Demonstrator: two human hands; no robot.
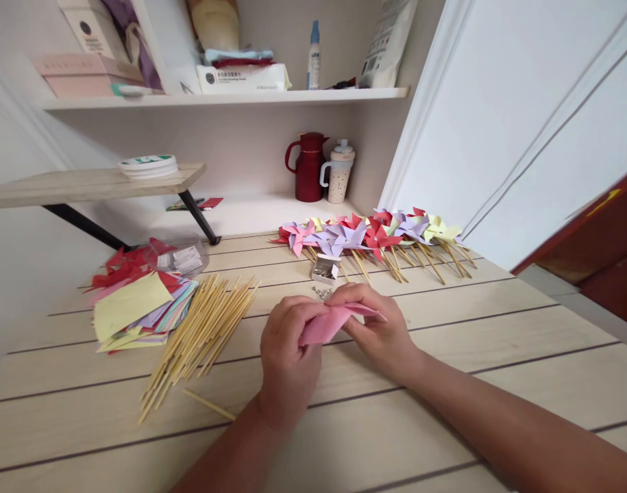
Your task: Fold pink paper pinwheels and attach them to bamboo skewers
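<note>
Both hands, the left hand and right hand, pinch a folded pink paper just above the surface, beside the bamboo sticks.

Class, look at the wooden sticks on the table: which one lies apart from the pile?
The single stick lying alone, nearer the camera than the pile of sticks and just beside the left hand. It lies crosswise; the others lie bunched together.

Nothing readable is coming through here. The white wipes pack on the upper shelf is showing a round dark logo and a printed line, too small to make out, and the grey pouch beside it is carrying blurred print.
</note>
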